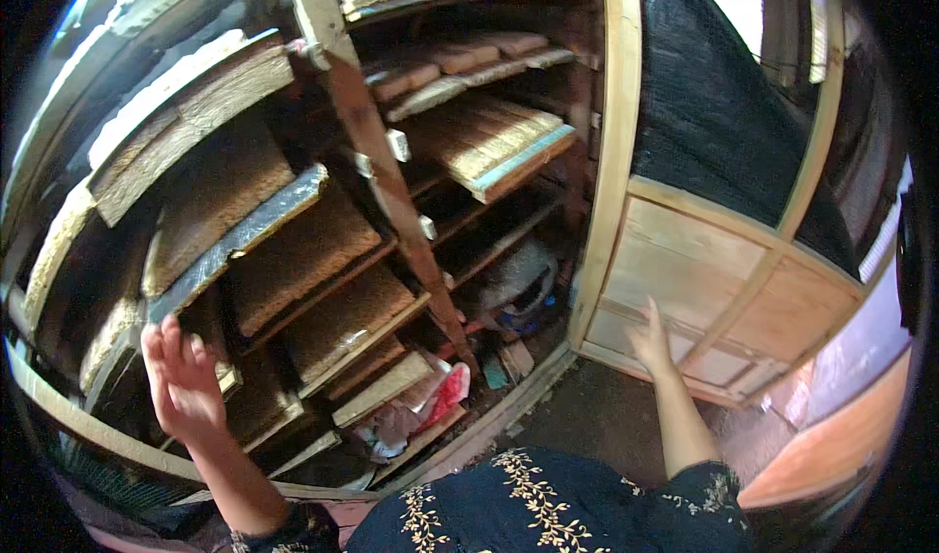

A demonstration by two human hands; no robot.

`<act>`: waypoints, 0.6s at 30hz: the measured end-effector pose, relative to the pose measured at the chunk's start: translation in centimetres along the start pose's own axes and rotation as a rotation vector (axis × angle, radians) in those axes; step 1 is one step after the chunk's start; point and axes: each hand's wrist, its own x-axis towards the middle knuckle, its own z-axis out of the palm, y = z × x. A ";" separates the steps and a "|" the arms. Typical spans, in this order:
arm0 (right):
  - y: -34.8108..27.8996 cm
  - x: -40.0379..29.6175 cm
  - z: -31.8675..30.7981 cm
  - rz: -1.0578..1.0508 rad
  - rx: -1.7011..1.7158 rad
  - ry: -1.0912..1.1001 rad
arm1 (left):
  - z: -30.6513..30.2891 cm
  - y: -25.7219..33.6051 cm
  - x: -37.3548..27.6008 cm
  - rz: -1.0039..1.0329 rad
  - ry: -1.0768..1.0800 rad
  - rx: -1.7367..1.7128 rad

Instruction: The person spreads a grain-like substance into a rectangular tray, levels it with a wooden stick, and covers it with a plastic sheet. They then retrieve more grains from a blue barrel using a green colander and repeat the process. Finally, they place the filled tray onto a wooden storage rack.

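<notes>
My left hand (pixel 182 388) is raised at the left with its fingers a little bent, and I see nothing in it. Behind its fingertips is the near end of a shelf edge covered in dark shiny sheeting (pixel 242 234); whether they touch cannot be told. At the right, my right hand (pixel 651 340) reaches out with one finger extended, holding nothing visible. It appears in front of the lower wooden panel (pixel 682 252) of a framed door; contact is unclear. Dark mesh (pixel 711 105) fills part of the door's upper half.
A slanting wooden post (pixel 381 164) divides the shelving. Reddish-brown blocks (pixel 469 56) lie on an upper right shelf, and slatted boards (pixel 506 138) sit below. Low down are a red and white plastic bag (pixel 444 399) and a greyish object (pixel 517 282). A wooden sill (pixel 499 417) crosses the dark floor.
</notes>
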 end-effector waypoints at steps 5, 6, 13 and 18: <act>11.8 -14.8 -25.9 0.684 -0.682 0.675 | -2.9 -5.1 -15.8 -0.740 0.148 0.159; 13.3 -16.6 -30.4 0.667 -0.731 0.776 | -5.1 -8.3 -19.0 -0.888 0.266 0.215; 11.8 -7.6 -43.1 0.381 -0.785 0.890 | -17.6 -21.3 -44.7 -1.417 0.643 0.459; 7.6 1.7 -47.7 0.439 -0.954 0.598 | -6.7 -27.5 -46.3 -1.572 0.322 0.688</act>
